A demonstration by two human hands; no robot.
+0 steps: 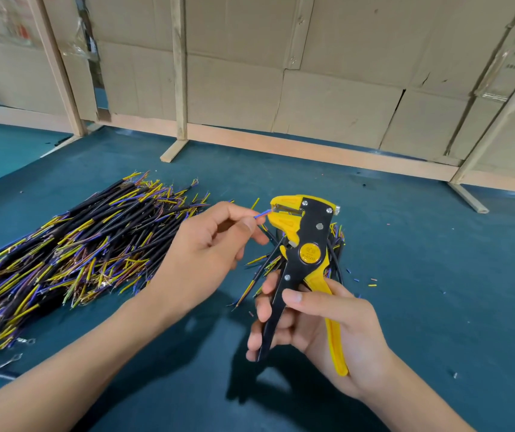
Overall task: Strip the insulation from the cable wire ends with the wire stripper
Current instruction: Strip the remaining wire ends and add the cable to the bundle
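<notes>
Head view, teal mat, cardboard wall

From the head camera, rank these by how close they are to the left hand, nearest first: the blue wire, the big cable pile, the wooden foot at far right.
1. Blue wire: pinched in the left hand, tip at the wire stripper.
2. Cable pile: on the table just left of that hand.
3. Wooden foot: far right, by the cardboard wall.

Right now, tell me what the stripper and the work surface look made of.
Wire stripper: apparently matte black metal plates with visible screws, plus glossy yellow plastic head and handle. Work surface: looks like dark teal felt or similar fabric, matte and slightly fuzzy; exact material unclear.
</notes>
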